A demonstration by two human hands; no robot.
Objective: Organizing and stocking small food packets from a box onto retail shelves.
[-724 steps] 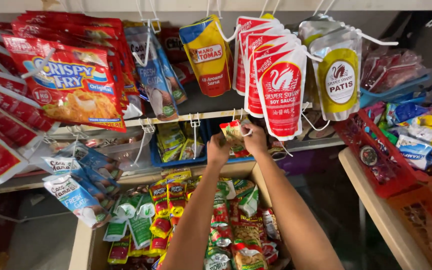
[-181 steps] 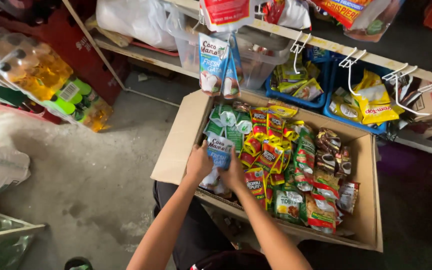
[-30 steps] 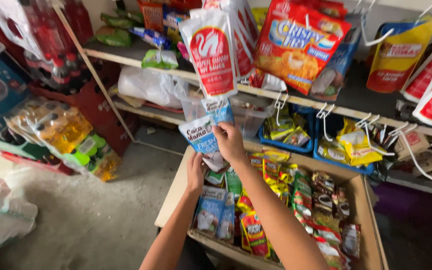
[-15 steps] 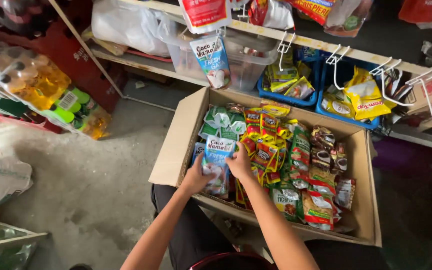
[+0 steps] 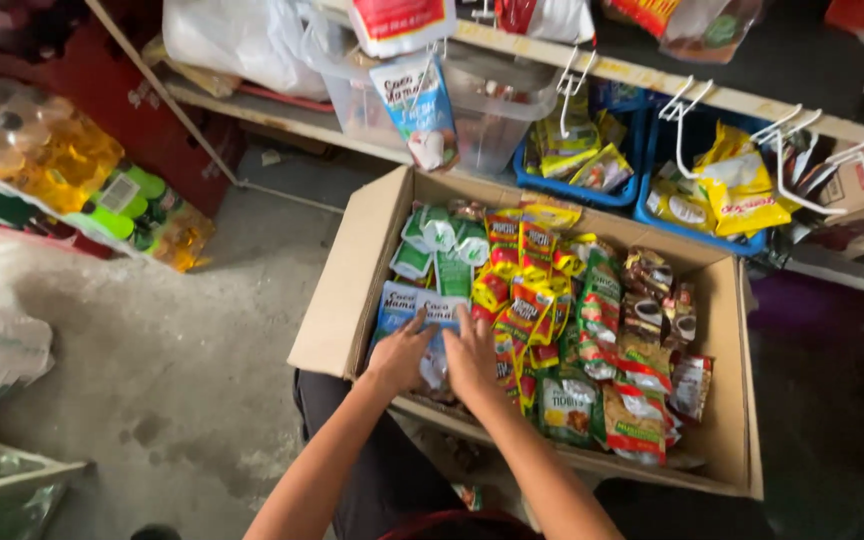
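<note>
On the concrete floor, the box [image 5: 722, 400] holds sachets. Your left hand [image 5: 402, 352] and right hand [image 5: 470, 352] grip blue packets [image 5: 422, 310] at its near-left; lift one cleanly, leaving neighbouring rows undisturbed.

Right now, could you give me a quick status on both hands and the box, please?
Left hand and right hand both on blue-white sachets in cardboard box. Grip unclear. Nothing in the way.

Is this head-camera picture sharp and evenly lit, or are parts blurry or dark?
Head view: the cardboard box and both hands, left hand and right hand, on the light blue sachets are well lit and fairly sharp; the top right shelf area is dim; the bottom left corner looks soft; straight shelf edges bend slightly toward the frame edges.
</note>
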